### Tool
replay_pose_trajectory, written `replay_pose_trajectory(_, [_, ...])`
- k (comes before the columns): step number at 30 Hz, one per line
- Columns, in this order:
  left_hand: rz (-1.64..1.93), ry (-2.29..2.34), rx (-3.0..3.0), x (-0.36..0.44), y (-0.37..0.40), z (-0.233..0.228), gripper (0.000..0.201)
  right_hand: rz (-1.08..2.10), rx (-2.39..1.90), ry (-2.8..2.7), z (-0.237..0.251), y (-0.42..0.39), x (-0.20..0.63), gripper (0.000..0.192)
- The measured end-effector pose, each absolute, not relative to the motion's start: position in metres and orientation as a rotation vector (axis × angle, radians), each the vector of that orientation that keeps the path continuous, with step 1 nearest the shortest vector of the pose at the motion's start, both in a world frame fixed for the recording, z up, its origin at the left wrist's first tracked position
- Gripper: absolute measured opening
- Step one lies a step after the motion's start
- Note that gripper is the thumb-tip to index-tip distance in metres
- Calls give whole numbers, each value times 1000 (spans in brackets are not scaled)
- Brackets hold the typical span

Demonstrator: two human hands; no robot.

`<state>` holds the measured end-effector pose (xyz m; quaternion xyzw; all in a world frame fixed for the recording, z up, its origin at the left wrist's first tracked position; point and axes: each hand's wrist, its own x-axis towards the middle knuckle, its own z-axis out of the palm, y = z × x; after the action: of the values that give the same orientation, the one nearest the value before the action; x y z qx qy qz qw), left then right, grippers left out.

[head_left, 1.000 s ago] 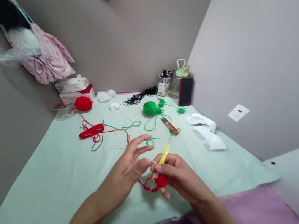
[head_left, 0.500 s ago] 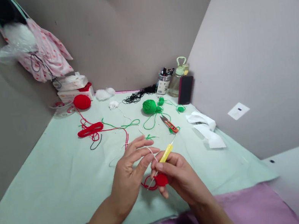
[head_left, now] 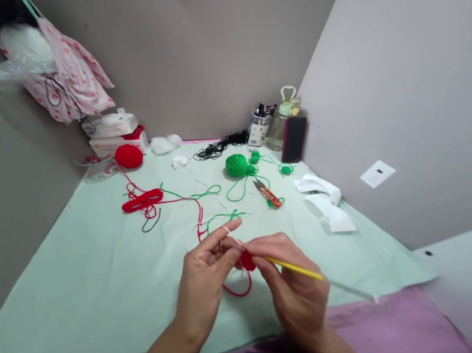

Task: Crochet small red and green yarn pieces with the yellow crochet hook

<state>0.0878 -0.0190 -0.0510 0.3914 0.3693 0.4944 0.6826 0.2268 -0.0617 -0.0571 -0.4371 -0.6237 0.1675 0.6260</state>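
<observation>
Pinching a small, rounded, red piece of yarn work [head_left: 247, 261], probably crocheted, between thumb and fingers of the left hand [head_left: 205, 276], just above the near part of the worktop [head_left: 98, 274]. Reaching out the left index finger, with a thin white yarn strand [head_left: 235, 239] draped across it and leading down toward the work. Gripping a slim metal hook with a yellow handle [head_left: 295, 267] in the closed fingers of the right hand [head_left: 299, 287], one end at the upper edge of the red piece, the other pointing rightward, blurred.

Judging by the compact body, already past the first red stitches; seemingly now busy with white. Apparently left to do: fastening the white strand and dealing with the loose red yarn loop [head_left: 239, 295] hanging below. Cannot tell the number of loops on the hook, hidden by fingertips.

Spread over the pale mint cloth beyond: at left, a round red yarn ball [head_left: 129, 156] and a flat red skein [head_left: 143, 201]; centrally, a round green yarn ball [head_left: 236, 165] near orange-handled thread snips [head_left: 268, 194]; farther back, tangled black yarn [head_left: 215, 151]. At right, crumpled white paper strips [head_left: 330, 208] and a dark upright phone [head_left: 294, 140] against a clear bottle [head_left: 275, 135]. Enclosed by plain grey walls [head_left: 212, 40], with a pink dotted fabric bag [head_left: 74, 65] hanging at upper left.
</observation>
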Motion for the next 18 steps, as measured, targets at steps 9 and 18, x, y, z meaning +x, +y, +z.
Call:
replay_pose_trajectory(9, [1004, 757, 643, 92, -35, -43, 48, -361, -1052, -1679, -78, -64, 226, 50])
replay_pose_trajectory(18, [829, 632, 534, 84, -27, -47, 45, 503, -825, -1356, -69, -60, 224, 26])
